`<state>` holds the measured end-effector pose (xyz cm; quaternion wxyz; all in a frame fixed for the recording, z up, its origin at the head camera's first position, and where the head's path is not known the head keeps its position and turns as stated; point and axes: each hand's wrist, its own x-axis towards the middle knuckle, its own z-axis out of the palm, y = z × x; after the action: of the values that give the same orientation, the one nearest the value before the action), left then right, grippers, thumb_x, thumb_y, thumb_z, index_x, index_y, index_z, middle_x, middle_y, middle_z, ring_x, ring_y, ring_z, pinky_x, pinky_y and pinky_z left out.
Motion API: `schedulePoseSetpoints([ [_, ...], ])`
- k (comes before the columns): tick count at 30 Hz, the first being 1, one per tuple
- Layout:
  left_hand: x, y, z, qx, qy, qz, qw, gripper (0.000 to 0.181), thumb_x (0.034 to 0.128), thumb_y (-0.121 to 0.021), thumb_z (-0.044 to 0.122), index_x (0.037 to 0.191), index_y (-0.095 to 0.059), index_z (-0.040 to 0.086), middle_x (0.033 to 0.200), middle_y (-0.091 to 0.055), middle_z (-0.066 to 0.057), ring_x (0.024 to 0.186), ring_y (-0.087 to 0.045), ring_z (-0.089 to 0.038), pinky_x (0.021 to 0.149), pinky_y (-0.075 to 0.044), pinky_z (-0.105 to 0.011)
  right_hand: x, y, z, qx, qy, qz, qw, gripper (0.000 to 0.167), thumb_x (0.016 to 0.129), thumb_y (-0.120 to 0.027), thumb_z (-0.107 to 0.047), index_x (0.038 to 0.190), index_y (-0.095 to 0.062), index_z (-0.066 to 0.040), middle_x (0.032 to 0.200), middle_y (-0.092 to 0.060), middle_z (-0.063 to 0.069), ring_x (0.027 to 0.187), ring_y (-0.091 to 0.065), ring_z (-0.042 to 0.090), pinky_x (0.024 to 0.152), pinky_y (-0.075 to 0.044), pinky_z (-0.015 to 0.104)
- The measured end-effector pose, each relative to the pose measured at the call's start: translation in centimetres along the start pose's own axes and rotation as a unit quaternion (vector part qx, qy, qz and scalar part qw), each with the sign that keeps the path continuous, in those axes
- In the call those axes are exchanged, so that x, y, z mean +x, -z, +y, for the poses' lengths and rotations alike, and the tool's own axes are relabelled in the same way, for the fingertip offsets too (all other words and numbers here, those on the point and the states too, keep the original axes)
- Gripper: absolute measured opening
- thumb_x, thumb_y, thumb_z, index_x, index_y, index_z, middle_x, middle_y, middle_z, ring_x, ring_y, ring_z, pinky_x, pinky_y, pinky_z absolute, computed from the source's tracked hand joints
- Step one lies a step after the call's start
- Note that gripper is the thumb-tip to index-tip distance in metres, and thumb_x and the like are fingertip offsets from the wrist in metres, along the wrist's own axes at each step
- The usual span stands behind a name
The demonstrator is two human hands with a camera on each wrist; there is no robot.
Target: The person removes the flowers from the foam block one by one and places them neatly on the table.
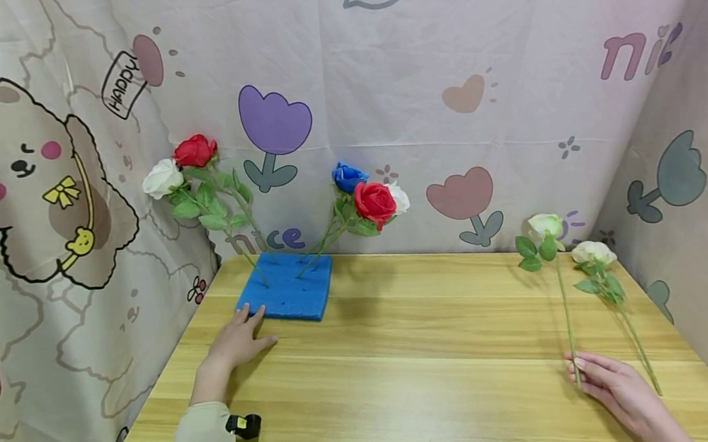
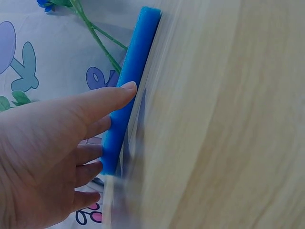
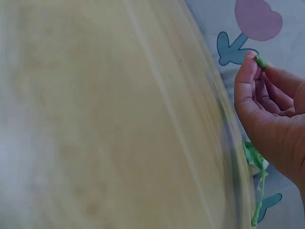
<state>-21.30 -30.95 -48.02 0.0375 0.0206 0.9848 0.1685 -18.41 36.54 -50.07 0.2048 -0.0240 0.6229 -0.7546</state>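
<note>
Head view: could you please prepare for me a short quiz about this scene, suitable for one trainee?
1. True or false: the left hand is touching the blue block.
2. Which part of a white rose does the right hand pinch? A: bloom. B: stem. C: leaf.
3. Among the roses standing in the block, which colour shows only once?

Key: 1. True. 2. B. 3. Blue; one blue rose shows.
</note>
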Motion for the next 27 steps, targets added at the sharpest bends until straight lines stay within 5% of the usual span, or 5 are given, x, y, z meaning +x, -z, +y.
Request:
schedulePoseSetpoints([
  [20, 0.0, -0.2, -0.1, -0.005, 0.002, 0.001, 1.0, 0.078, 0.0937, -0.06, 0.046, 0.154, -0.03, 0.007, 0.157, -0.015, -0.033, 0.144, -0.016, -0.054, 0.111, -0.024, -0.07, -0.9, 3.5, -0.3, 0.109, -0.051, -0.096, 0.988, 0.043, 0.108, -0.031, -0.012, 0.113, -0.073, -0.018, 0.109, -0.073, -0.004, 0.097, -0.068, 0.006, 0.087, -0.056, 0.021],
  [27, 0.0, -0.2, -0.1, -0.008, -0.001, 0.002, 1.0, 0.078, 0.094, -0.06, 0.046, 0.154, -0.029, 0.007, 0.158, -0.015, -0.033, 0.144, -0.015, -0.054, 0.111, -0.024, -0.07, -1.3, 4.5, -0.7, 0.105, -0.074, -0.029, 0.9912, 0.035, 0.106, -0.039, -0.015, 0.105, -0.074, -0.018, 0.105, -0.073, -0.003, 0.094, -0.068, 0.006, 0.085, -0.056, 0.022],
])
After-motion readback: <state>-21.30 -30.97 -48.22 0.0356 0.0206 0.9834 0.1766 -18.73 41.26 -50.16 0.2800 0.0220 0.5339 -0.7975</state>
